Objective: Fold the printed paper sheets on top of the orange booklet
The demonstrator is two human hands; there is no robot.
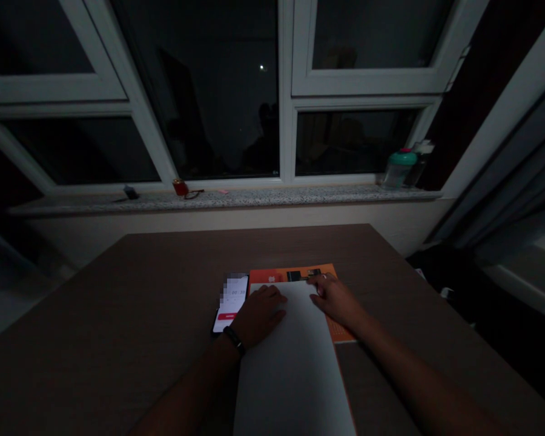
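A long white sheet [295, 375] with an orange right edge runs from the near edge of the view up the middle of the brown table. Partly under its far end lies an orange printed paper [343, 332] with dark pictures along the top. My left hand [261, 312], a black band on its wrist, rests flat on the sheet's upper left with fingers stretched out. At the upper right corner, my right hand [336, 300] has its thumb on the sheet and its index finger at the far edge. Left of the papers, a lit phone [231, 303] shows a timer.
The table [118, 309] reaches toward a stone windowsill [254, 197]. A teal-lidded bottle [398, 166] and a clear bottle [420, 162] stand at the sill's right end. A small red object [180, 187] and a dark one [130, 192] sit further left. The room is dim.
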